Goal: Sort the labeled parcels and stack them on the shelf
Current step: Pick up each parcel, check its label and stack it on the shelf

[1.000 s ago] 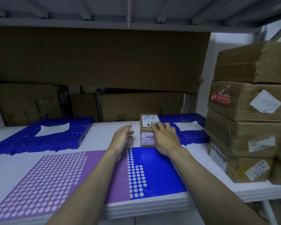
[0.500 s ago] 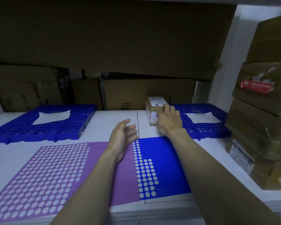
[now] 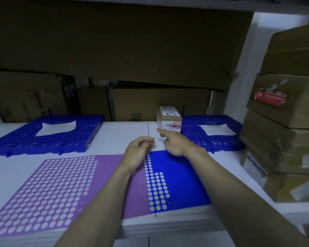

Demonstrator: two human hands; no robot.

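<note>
Parcel [image 3: 169, 120] now pushed to back of shelf [image 3: 114, 129], beside blue tray [image 3: 212, 139]. Right hand [image 3: 175, 142] pulling off, blurred, holding nothing. Left hand [image 3: 137, 151] loosely curled, empty. Placement looks done; next parcel.

shelf: white board [image 3: 114, 134], seam running front to back
back left: blue perforated tray [image 3: 48, 138]
back right: second blue tray [image 3: 214, 139]
back middle: small labeled parcel [image 3: 169, 120]
front: purple dotted sheet [image 3: 61, 184], blue dotted sheet [image 3: 182, 175] beside it
right edge: stacked cardboard boxes [image 3: 282, 139]
</note>
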